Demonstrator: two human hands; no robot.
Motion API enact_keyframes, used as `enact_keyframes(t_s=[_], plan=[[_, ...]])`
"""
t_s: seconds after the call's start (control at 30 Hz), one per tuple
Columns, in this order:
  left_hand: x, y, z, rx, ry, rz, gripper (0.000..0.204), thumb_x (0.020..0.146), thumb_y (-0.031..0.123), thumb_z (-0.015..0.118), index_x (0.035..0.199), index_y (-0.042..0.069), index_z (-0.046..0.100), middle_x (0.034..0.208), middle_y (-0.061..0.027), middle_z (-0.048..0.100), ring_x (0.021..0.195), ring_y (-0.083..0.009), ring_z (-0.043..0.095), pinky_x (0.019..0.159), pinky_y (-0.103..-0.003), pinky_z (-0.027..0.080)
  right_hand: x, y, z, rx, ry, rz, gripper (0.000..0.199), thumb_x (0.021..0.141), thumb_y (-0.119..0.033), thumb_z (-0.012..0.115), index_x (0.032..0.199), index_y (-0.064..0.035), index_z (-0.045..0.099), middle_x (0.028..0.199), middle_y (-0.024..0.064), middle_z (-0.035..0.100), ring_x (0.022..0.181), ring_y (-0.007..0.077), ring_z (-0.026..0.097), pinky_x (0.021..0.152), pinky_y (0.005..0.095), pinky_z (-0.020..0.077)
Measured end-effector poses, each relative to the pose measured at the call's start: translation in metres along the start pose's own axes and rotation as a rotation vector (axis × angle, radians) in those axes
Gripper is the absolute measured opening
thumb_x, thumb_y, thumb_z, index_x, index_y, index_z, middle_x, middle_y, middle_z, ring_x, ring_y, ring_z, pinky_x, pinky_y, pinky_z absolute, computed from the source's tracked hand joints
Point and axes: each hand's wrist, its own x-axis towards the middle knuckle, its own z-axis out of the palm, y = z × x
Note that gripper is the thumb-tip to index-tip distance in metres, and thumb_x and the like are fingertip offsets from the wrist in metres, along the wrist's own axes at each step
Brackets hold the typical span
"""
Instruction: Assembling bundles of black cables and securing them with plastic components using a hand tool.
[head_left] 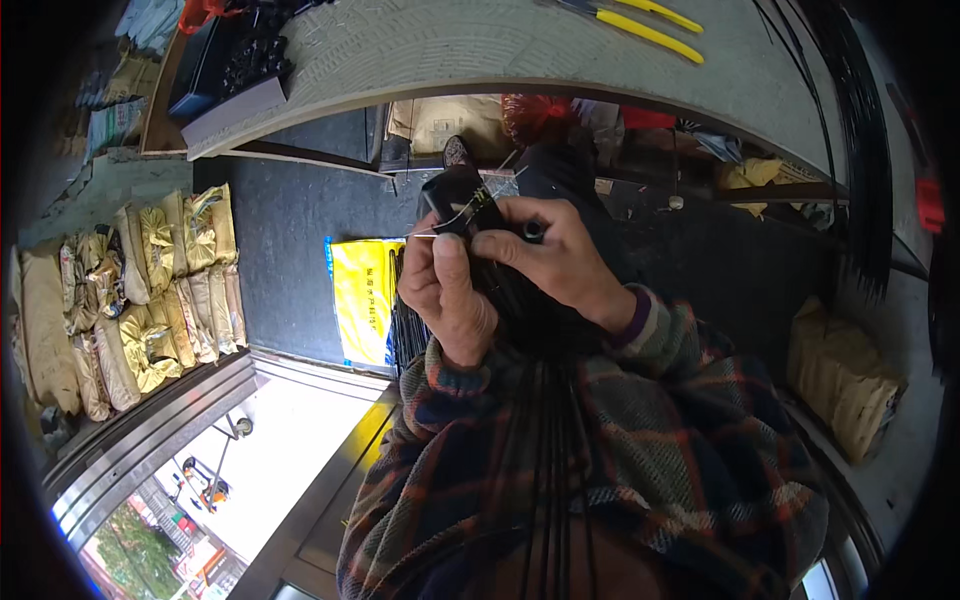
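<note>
left hand (455,298): thumb up, fingers curled, closed on the near left edge of the black piece (462,192); whether the thumb pad also pins the pale wire (422,235), i cannot tell.
right hand (562,258): thumb laid flat along the piece, forefinger bent over from the far side, the two clamped on it from the right.
black piece: between my two hands, above my lap, smooth and dark, its upper end clear of my fingertips.
pale wire: thin, sticking out leftward by my left thumb; i judge it wants a light, steady pinch close to the piece, since a long free end would likely bend or spring.
how i hold: best, i think, to let the right hand steady the piece and leave the fine work to the left thumb and forefinger, wrists low, both thumbs in sight.
round black end (534,231): just beside my right forefinger; what it belongs to is hidden.
black strands (540,400): running down over my plaid garment (690,440); i should keep them lying straight, as a tug there could twist my grip.
yellow packet (362,290): on the floor side, left of my hands.
bench (450,50): beyond my knees, with yellow-handled pliers (650,35) on it, well apart from my fingers.
</note>
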Motion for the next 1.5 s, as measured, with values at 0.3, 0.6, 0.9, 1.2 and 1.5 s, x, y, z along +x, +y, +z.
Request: enact_keyframes(t_s=[0.3,0.6,0.9,1.2,1.5], plan=[[0.009,-0.011,-0.008,-0.079,-0.079,-0.012,0.023,0.085,0.009,0.055,0.101,-0.007,0.056,0.094,-0.0072,0.058,0.085,-0.0116,0.052,0.08,-0.024,0.04,0.009,0.001,-0.013,0.042,-0.048,0.043,0.021,0.081,-0.016,0.062,0.093,0.0012,0.058,0.079,0.0013,0.057,0.073,0.0061,0.051,0.067,0.02,0.0422],[0.011,0.011,0.015,-0.438,-0.156,-0.321,0.03,0.082,0.001,0.056,0.111,-0.005,0.055,0.106,-0.0118,0.06,0.096,-0.0161,0.056,0.089,-0.027,0.042,0.077,-0.069,-0.059,-0.194,-0.038,-0.681,0.036,0.09,-0.037,0.047,0.093,-0.0019,0.054,0.075,0.001,0.054,0.065,0.0066,0.05,0.055,0.0195,0.0395],[0.009,0.012,0.016,-0.561,-0.153,-0.377,0.022,0.079,-0.001,0.06,0.101,-0.004,0.059,0.094,-0.0061,0.062,0.085,-0.0084,0.057,0.08,-0.022,0.045,0.098,-0.091,-0.033,-0.351,-0.651,0.067,0.049,0.074,-0.011,0.07,0.114,-0.0011,0.044,0.083,0.0038,0.058,0.076,0.0083,0.054,0.068,0.0196,0.0434],[0.011,0.011,0.014,-0.446,-0.09,-0.369,0.017,0.082,0.004,0.057,0.099,-0.001,0.058,0.09,-0.0034,0.061,0.081,-0.0079,0.056,0.079,-0.022,0.044,0.098,-0.089,-0.03,-0.521,-0.604,0.051,0.049,0.078,-0.01,0.065,0.119,0.0006,0.042,0.091,0.0062,0.057,0.086,0.0122,0.055,0.079,0.0235,0.0428],[0.012,0.01,0.009,-0.466,-0.085,-0.384,0.03,0.08,0.001,0.061,0.109,-0.004,0.055,0.093,-0.0035,0.06,0.083,-0.0072,0.055,0.08,-0.02,0.043,0.098,-0.081,-0.034,-0.271,-0.703,-0.01,0.047,0.08,0.001,0.057,0.124,-0.0039,0.04,0.1,0.0081,0.055,0.095,0.0134,0.053,0.083,0.0256,0.0449]])
